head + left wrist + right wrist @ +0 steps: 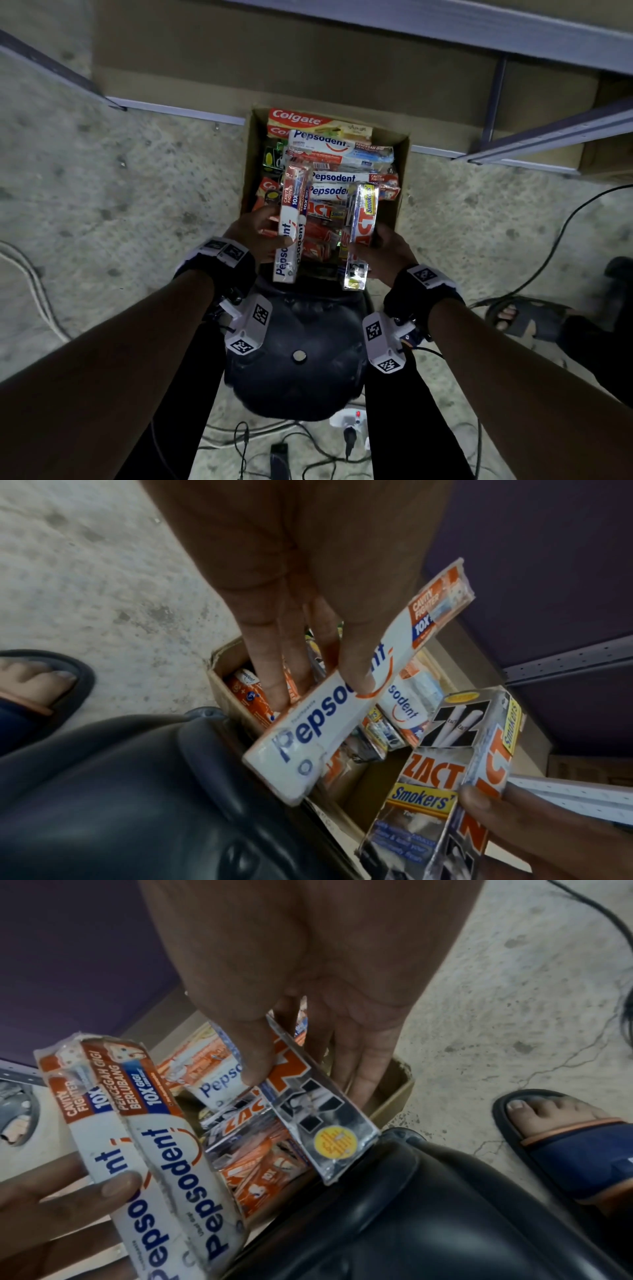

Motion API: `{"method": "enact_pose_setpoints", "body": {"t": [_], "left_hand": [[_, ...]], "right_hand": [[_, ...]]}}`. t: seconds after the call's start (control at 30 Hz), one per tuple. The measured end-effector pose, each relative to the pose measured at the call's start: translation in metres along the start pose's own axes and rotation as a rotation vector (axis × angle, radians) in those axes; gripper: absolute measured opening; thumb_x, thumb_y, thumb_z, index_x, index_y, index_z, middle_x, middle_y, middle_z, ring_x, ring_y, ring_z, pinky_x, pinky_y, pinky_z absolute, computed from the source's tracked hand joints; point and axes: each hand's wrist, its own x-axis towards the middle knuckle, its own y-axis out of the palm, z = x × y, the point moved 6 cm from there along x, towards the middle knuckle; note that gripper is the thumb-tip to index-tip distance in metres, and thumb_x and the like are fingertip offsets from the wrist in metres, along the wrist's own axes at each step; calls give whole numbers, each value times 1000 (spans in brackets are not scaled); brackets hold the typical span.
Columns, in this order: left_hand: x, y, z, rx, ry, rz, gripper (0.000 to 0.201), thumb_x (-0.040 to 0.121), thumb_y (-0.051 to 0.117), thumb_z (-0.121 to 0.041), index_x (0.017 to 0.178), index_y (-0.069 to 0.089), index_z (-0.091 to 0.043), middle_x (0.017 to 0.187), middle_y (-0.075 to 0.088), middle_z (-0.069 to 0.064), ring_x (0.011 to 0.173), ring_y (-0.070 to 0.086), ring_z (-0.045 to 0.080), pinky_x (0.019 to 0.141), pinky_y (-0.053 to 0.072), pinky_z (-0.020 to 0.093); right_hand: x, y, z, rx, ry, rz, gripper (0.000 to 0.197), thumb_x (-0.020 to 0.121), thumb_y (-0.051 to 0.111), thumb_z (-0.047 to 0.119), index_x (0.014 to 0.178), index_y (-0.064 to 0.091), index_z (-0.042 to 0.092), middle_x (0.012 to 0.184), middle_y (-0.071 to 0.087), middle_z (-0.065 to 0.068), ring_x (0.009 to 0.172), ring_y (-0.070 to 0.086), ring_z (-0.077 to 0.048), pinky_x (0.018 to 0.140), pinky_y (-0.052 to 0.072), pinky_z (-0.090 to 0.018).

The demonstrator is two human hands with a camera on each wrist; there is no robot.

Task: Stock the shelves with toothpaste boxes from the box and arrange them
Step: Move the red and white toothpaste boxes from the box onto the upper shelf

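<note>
An open cardboard box (pixel 401 178) on the floor is full of toothpaste boxes, Colgate (pixel 308 120) at the far end and Pepsodent (pixel 335 145) in the middle. My left hand (pixel 255 234) holds a white and red Pepsodent pack (pixel 291 226) above the near end of the box, thumb (pixel 356 653) on its face and fingers behind. My right hand (pixel 388 248) grips a silver Zact Smokers pack (pixel 359 236) just to the right, thumb (pixel 255 1053) on one face and fingers behind. Both packs point lengthwise away from me.
A black stool seat (pixel 298 353) lies between my legs, right before the box. Grey metal shelf rails (pixel 548 137) and brown cartons (pixel 274 61) stand beyond it. Cables (pixel 548 260) trail over the concrete floor at right and near my feet. Another person's sandalled foot (pixel 524 318) is at right.
</note>
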Motion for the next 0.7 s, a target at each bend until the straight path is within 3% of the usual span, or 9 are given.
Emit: {"method": "enact_pose_setpoints", "body": {"t": [0.07, 0.13, 0.2, 0.27, 0.33, 0.43, 0.57, 0.7], "left_hand": [[-15, 1, -7, -19, -7, 12, 44, 84, 72, -1, 111, 61, -34, 108, 69, -2, 101, 66, 20, 64, 60, 32], [-32, 3, -15, 7, -3, 19, 43, 85, 70, 0, 110, 60, -33, 97, 71, -10, 95, 66, 13, 60, 59, 27], [-48, 4, -24, 28, 0, 34, 42, 86, 69, 0, 116, 58, -27, 99, 70, -8, 95, 66, 15, 65, 60, 33], [-66, 6, -31, 43, -3, 43, 46, 86, 69, 0, 126, 57, -20, 108, 69, 2, 99, 65, 21, 74, 60, 42], [-83, 7, -36, 37, -5, 46, 51, 86, 69, 0, 133, 54, -16, 113, 68, 6, 100, 65, 21, 75, 60, 42], [-110, 9, -44, 12, 11, 29, 47, 85, 71, 0, 125, 58, -20, 103, 69, -5, 93, 65, 11, 60, 59, 28], [-150, 9, -56, 32, 34, -3, 48, 81, 77, -8, 119, 61, -31, 108, 69, -7, 98, 67, 15, 69, 62, 39], [-197, 5, -74, 20, 74, -48, 49, 79, 80, -16, 122, 62, -33, 104, 72, -12, 97, 70, 12, 70, 62, 38]], "right_hand": [[-15, -3, 6, 3, -13, 2, 29, 87, 73, 26, 113, 61, 28, 115, 69, 0, 109, 64, -25, 95, 53, -50], [-30, -7, 12, -6, -35, 1, 32, 87, 74, 26, 116, 61, 25, 114, 69, -1, 108, 64, -25, 96, 53, -48], [-45, -11, 18, -4, -52, -1, 36, 86, 74, 26, 120, 62, 22, 115, 69, 0, 109, 65, -24, 97, 52, -46], [-61, -15, 23, 5, -55, -8, 40, 86, 75, 26, 123, 62, 20, 116, 69, 0, 109, 65, -23, 98, 52, -45], [-78, -19, 28, 30, -62, -17, 43, 86, 75, 23, 126, 62, 19, 118, 69, -1, 111, 64, -23, 100, 51, -45], [-104, -25, 34, 58, -71, -21, 43, 86, 75, 20, 127, 62, 19, 118, 70, -2, 110, 65, -23, 99, 51, -46], [-143, -35, 41, 78, -83, -27, 41, 85, 75, 22, 124, 63, 22, 115, 71, -1, 106, 67, -21, 95, 54, -46], [-187, -47, 49, 129, -107, -23, 38, 86, 75, 21, 122, 63, 23, 114, 71, 0, 105, 68, -21, 93, 54, -42]]}}
